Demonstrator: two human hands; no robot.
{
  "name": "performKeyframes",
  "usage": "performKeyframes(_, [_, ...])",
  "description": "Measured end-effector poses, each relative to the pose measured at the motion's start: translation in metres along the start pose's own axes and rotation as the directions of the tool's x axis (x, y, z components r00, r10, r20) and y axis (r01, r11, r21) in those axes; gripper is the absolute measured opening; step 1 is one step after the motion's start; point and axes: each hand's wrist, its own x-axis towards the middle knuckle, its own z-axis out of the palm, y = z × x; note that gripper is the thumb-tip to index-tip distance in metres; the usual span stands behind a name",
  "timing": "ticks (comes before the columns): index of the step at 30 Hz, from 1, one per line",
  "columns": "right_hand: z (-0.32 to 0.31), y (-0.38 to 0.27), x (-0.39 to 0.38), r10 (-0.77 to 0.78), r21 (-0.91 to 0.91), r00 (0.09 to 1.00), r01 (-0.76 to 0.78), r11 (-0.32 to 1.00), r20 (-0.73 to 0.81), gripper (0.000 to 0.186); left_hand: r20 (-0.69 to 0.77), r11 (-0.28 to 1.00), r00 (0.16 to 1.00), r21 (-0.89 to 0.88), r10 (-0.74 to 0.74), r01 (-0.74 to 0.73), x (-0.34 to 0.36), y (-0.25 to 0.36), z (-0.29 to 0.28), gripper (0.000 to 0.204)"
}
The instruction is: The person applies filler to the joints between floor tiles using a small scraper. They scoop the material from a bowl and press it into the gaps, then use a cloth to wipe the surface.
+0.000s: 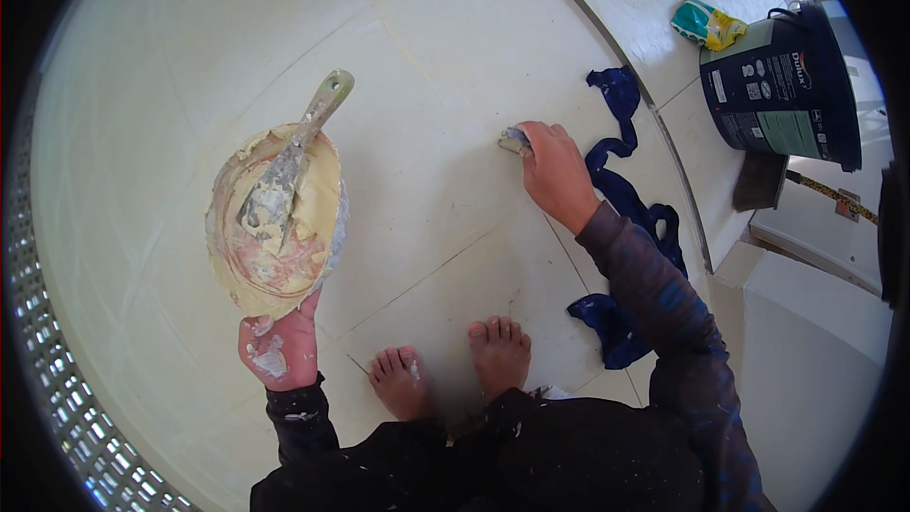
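My left hand (278, 346), smeared with white paste, holds a round bowl (227, 261) of cream-coloured paste from below. A putty knife (324, 106) lies in the bowl, its blade caked with paste and its handle pointing away from me. My right hand (555, 175) is closed around a small grey-blue and beige object (512, 140) that I cannot make out, held over the pale tiled floor (427, 66). Just right of that hand, a long, twisted dark blue cloth (616, 95) lies on the tiles, passing under my forearm.
My bare feet (498, 351) stand below my hands. At the right are a dark paint bucket (777, 95), a green-and-yellow packet (701, 24), a dustpan (758, 180) and a white step (796, 322). A dark strip (588, 14) crosses the floor. A perforated edge (47, 379) shows at far left.
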Motion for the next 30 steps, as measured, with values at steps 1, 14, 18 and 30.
performKeyframes(1, [0.007, 0.001, 0.012, 0.188, 0.033, 0.981, -0.19, 0.981, 0.041, 0.022, 0.009, 1.0, 1.0, -0.013, -0.003, 0.003, -0.001, 0.0, -0.007, 0.084])
performKeyframes(14, [0.007, 0.032, 0.099, 0.249, 0.83, 0.968, -0.172, 0.531, 0.041, 0.03, 0.004, 1.0, 1.0, -0.014, 0.008, -0.008, 0.014, 0.014, -0.024, 0.086])
performKeyframes(18, [0.013, 0.006, 0.079, -0.085, 0.217, 0.996, 0.09, 0.972, -0.034, 0.031, 0.044, 1.0, 0.999, -0.003, -0.012, 0.012, 0.012, 0.015, -0.026, 0.085])
performKeyframes(30, [-0.025, -0.047, -0.142, -0.135, -0.088, 0.943, 0.169, 0.982, 0.305, 0.033, 0.168, 0.996, 0.986, -0.089, -0.013, 0.029, 0.0, 0.036, -0.048, 0.078])
